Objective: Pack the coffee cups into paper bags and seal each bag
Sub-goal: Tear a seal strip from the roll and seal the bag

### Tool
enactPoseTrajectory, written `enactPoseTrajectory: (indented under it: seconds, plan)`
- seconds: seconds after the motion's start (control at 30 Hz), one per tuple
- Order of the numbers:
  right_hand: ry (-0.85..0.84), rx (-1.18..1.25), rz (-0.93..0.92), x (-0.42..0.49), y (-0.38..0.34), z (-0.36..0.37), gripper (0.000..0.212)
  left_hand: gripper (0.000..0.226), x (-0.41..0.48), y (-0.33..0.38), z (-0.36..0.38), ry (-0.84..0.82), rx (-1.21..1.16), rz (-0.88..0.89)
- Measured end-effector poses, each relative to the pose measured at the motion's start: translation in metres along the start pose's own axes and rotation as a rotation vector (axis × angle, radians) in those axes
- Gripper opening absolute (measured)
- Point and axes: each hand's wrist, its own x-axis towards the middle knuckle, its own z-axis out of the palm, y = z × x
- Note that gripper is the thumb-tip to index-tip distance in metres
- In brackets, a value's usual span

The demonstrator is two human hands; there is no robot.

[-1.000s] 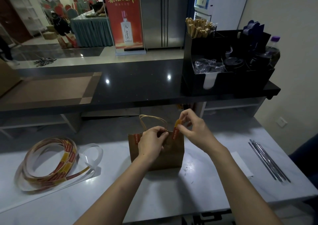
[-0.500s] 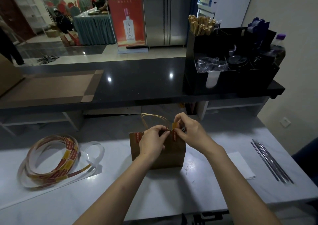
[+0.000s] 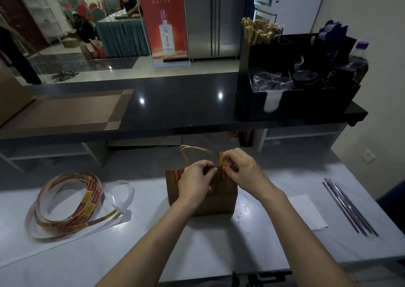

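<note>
Holds the brown paper bag [image 3: 219, 196] upright near the middle of the pale counter [image 3: 219, 253], with its twine handles [image 3: 192, 149] poking up behind the hands. Pinches the bag's top edge with the left hand [image 3: 194, 182], fingers curled over the rim. Pinches a red-and-yellow sticker seal [image 3: 223, 161] with the right hand [image 3: 243, 170] just beside the left, lower end lying on the bag's front and upper end standing above the rim. Shows another red seal [image 3: 176, 175] stuck at the bag's top left corner. Leaves a coiled strip of seals [image 3: 72, 205] well to the left on the counter, a white sheet [image 3: 306, 212] and thin metal rods [image 3: 348, 207] to the right. Cannot tell the bag's contents
</note>
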Motion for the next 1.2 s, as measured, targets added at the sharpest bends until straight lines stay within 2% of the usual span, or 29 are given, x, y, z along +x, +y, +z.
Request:
enactPoseTrajectory:
  seconds: [0.23,0.5,0.77,1.0,1.2]
  plan:
    - [-0.024,0.045,0.037,0.002,0.005,0.001,0.012,0.016,0.000,0.000,0.000,-0.003,-0.013,-0.004]
    - [-0.146,0.045,0.168,0.004,0.001,-0.002,0.006,0.017,0.000,-0.001,0.001,-0.013,-0.035,-0.003]
    - [-0.248,0.099,0.299,0.002,0.004,0.003,0.017,0.011,0.000,-0.001,0.002,-0.013,-0.035,-0.007]
    - [-0.246,0.108,0.326,-0.005,0.006,0.007,0.024,0.008,-0.004,0.000,0.002,-0.006,-0.054,-0.009]
    - [-0.162,0.246,0.321,-0.012,0.003,-0.003,0.040,0.027,-0.010,-0.002,-0.009,0.004,-0.208,-0.019]
